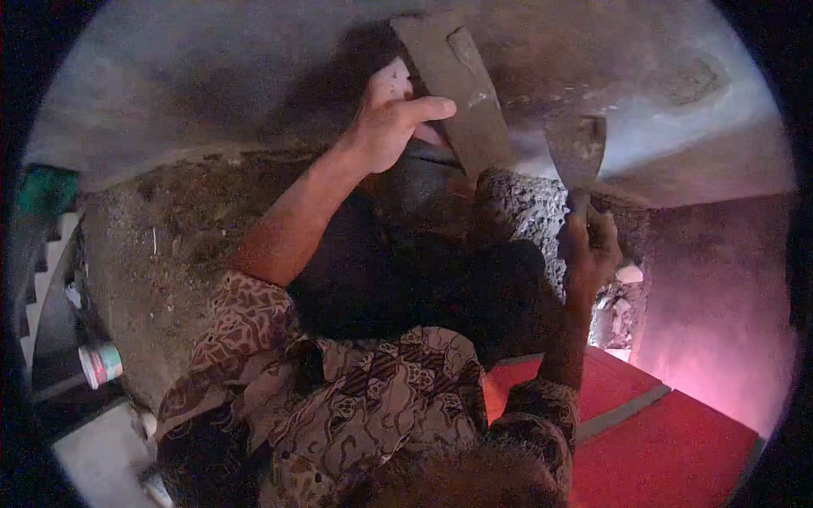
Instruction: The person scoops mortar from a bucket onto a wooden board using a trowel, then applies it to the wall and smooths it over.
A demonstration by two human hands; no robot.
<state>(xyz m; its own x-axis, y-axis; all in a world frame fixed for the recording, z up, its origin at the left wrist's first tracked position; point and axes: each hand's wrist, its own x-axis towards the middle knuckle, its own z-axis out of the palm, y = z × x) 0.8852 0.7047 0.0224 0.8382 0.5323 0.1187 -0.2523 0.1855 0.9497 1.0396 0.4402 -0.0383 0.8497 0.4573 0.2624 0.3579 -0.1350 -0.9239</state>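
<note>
My left hand (pixel 385 131) is closed on a long flat board (pixel 461 93) smeared with grey plaster, the thumb across its face and the fingers behind it. The board is tilted in front of the grey wall (pixel 279 59). Over to the right, my right hand (pixel 591 241) grips a putty knife (pixel 576 152) by the handle. Its wide blade points up toward the wall, with grey material on it. The blade is apart from the board. A rough round patch (pixel 684 80) shows on the wall to the upper right.
Rough, dirty ground (pixel 161 254) lies left of my legs, and pale rubble (pixel 529 203) lies between my knees and the right wall (pixel 720 279). Red panels (pixel 669 449) with a grey strip are at the lower right. A small tub (pixel 101 364) sits at the left.
</note>
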